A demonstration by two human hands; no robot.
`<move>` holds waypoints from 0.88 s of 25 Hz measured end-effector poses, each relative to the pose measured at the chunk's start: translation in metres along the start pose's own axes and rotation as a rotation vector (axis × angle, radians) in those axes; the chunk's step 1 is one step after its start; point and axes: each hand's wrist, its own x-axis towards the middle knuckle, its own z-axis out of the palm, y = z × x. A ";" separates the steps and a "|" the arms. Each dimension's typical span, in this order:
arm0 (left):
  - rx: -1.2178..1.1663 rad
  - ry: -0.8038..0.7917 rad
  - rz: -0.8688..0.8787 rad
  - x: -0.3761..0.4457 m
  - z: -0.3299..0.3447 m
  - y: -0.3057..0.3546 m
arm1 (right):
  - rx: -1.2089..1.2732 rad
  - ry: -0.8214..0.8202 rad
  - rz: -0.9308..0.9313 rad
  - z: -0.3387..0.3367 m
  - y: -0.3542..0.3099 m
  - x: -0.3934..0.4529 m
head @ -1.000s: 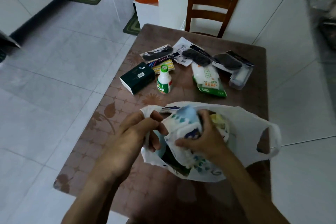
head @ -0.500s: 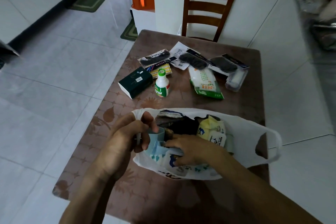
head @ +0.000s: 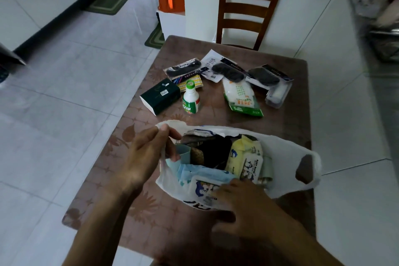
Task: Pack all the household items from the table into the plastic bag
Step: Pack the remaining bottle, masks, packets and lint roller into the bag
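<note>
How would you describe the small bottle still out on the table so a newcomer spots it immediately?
Start at the brown table, beyond the open plastic bag. Beside the dark green box stands the small bottle: white, green cap and label, the only upright item there.

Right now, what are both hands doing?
Left hand: grips the plastic bag rim.
Right hand: fingers straight, pressing the wipes pack down.
</note>
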 end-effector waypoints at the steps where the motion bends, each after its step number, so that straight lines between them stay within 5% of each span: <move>1: 0.016 0.015 -0.007 -0.003 0.001 0.002 | -0.112 -0.033 -0.017 0.011 0.001 -0.011; 8: -0.051 0.087 0.054 0.031 -0.005 0.047 | 0.049 0.362 0.054 -0.027 0.015 -0.011; 12: 0.016 0.087 -0.004 0.028 0.011 0.022 | 0.003 0.067 0.115 -0.016 0.013 0.013; 15: 0.033 0.065 0.026 0.012 0.003 -0.001 | 0.247 0.264 0.081 -0.002 -0.006 0.034; 17: 0.021 0.069 0.060 0.007 -0.009 -0.005 | 0.162 0.251 0.088 0.009 -0.015 0.056; 22: -0.071 0.045 0.044 -0.007 -0.021 -0.008 | -0.084 -0.069 0.279 0.026 -0.022 0.089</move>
